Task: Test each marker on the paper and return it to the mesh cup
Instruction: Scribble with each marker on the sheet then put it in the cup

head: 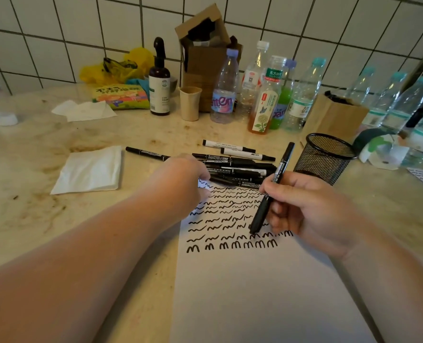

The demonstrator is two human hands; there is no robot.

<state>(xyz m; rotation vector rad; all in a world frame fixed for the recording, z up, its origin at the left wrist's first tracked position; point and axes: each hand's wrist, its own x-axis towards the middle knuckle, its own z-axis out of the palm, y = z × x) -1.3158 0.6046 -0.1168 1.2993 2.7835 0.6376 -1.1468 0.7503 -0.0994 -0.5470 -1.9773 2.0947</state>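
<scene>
Fingers (283, 194) of the right hand (304, 209) pinch a marker (271, 189), tip on the paper (255, 293); the left hand's (180, 179) finger spread is unclear, pressing the paper's far corner.

You have one black marker (271, 188) in your right hand (302, 209), one mesh cup (325, 157), one paper (255, 280), and two folded tissues (89, 169); the marker pile (237, 167) is too tangled to count.

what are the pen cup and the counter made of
The mesh cup looks like black painted wire mesh, metal probably: you can see through its fine grid. The counter seems polished stone, perhaps marble or an imitation: cream, veined, faintly glossy, with brownish stains.
</scene>
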